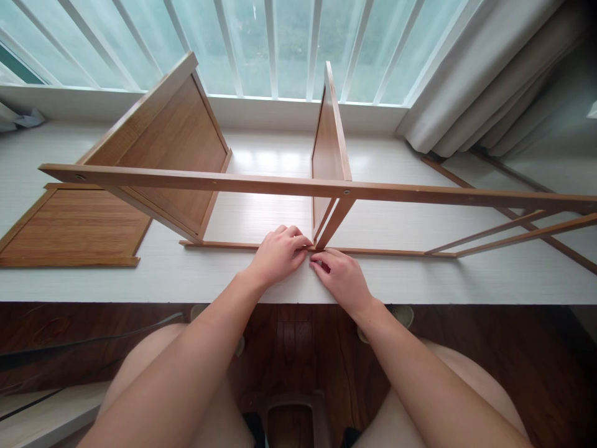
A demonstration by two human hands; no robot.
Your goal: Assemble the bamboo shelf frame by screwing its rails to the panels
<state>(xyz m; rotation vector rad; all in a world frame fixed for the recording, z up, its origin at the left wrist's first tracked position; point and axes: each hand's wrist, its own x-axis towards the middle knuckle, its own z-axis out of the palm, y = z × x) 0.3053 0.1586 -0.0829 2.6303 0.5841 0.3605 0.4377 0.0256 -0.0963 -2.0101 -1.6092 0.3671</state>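
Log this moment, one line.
left hand: at lower wooden rail | right hand: by same rail, contents unclear | flat-lying panel: on white ledge

One view: cam on my head, facing fwd & down, close over my L hand (281, 256) & R hand (344, 279), window (293, 43) beyond.

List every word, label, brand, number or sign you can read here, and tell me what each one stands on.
None: no readable text shows on the wooden frame, the flat wooden panel, the white surface or the curtain.
Too small to tell: whether the round fastener in the frame's long upper rail bears any marking.
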